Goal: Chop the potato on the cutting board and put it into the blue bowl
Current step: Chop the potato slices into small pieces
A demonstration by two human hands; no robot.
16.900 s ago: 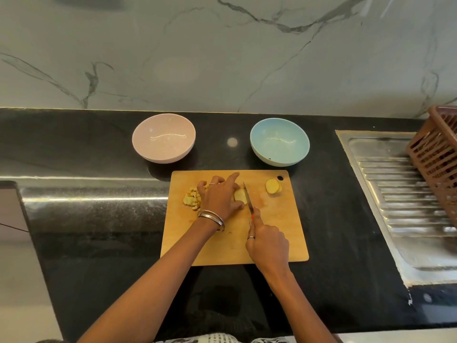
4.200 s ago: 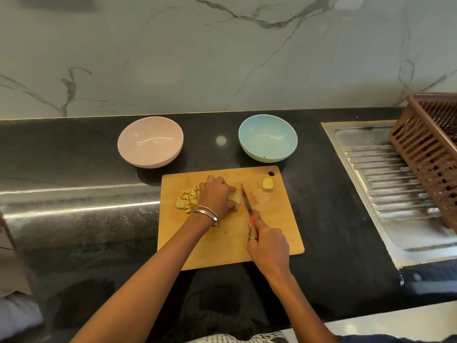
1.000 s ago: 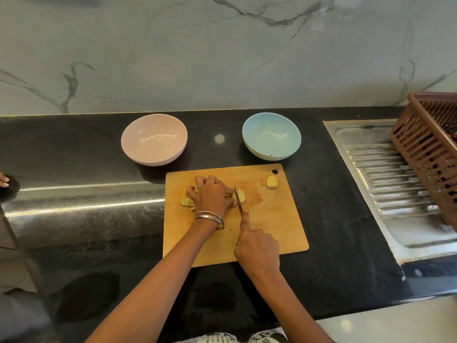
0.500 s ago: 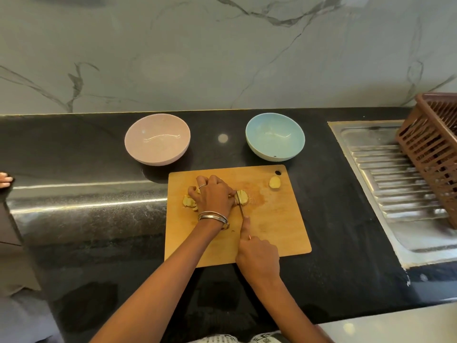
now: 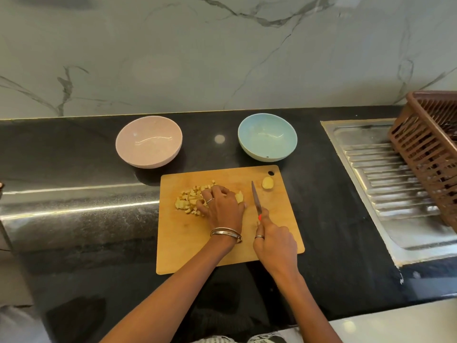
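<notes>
Worktop: black stone counter point(image 5: 74, 154), marble wall behind.
Cutting board: one wooden board point(image 5: 202, 246), lying flat at the counter's middle, hanging hole at its far right corner.
Bowls: two. Pink bowl point(image 5: 148, 141) beyond the board's far left corner; blue bowl point(image 5: 267, 136) beyond its far right corner. Both stand apart from the board, and no potato is visible in either.
Potato, chopped: one heap of small potato cubes point(image 5: 189, 199) on the board's far left part; the count of cubes cannot be told.
Potato, uncut: one rounded potato chunk point(image 5: 267, 182) near the far right corner of the board, just beside the hole.
Left hand: left hand point(image 5: 222, 206) lies palm down over the right side of the heap, fingers curled onto the cubes; one cube shows at its right edge. One ring, two bangles at the wrist.
Right hand: right hand point(image 5: 274, 241) grips the handle of one knife point(image 5: 256, 198), fingers wrapped round it; one ring. The blade points away from the person, between the left hand and the chunk, touching neither.
Obstruction: the left hand hides part of the heap; the right hand hides most of the red handle.
Surroundings: one steel draining board point(image 5: 385, 179) at right, one brown slatted basket point(image 5: 430, 154) resting on it.
</notes>
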